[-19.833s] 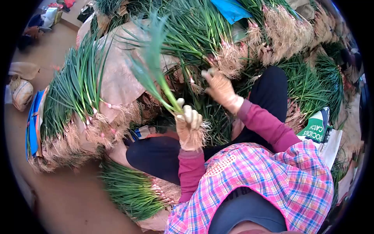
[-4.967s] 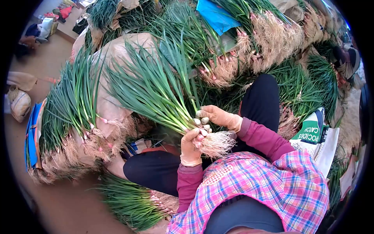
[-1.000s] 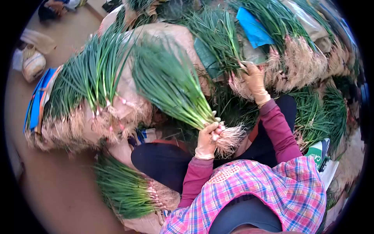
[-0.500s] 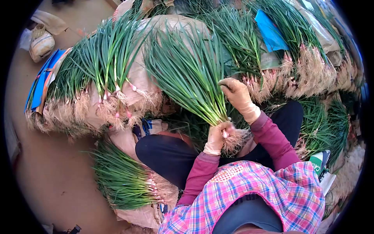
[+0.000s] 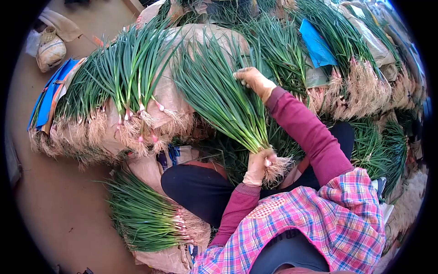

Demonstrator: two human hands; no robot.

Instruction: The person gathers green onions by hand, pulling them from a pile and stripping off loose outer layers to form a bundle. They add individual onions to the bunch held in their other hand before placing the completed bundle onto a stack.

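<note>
One bunch (image 5: 223, 98) of green onions was clasped tight at its white base by the left hand (image 5: 256, 165), gloved, above the lap; roots (image 5: 276, 168) splayed out just right of the fist, leaves fanning up and left. Right hand (image 5: 252, 81), gloved, lay on the upper leaves, fingers curled among them; its grasp could not be made out. Bundle (image 5: 123, 86) rested on a sack (image 5: 171, 93) to the left. Further bundle (image 5: 146, 219) lay on the floor (image 5: 68, 214) beside the knee. Blue sheet (image 5: 317, 43) sat among the far heaps.
</note>
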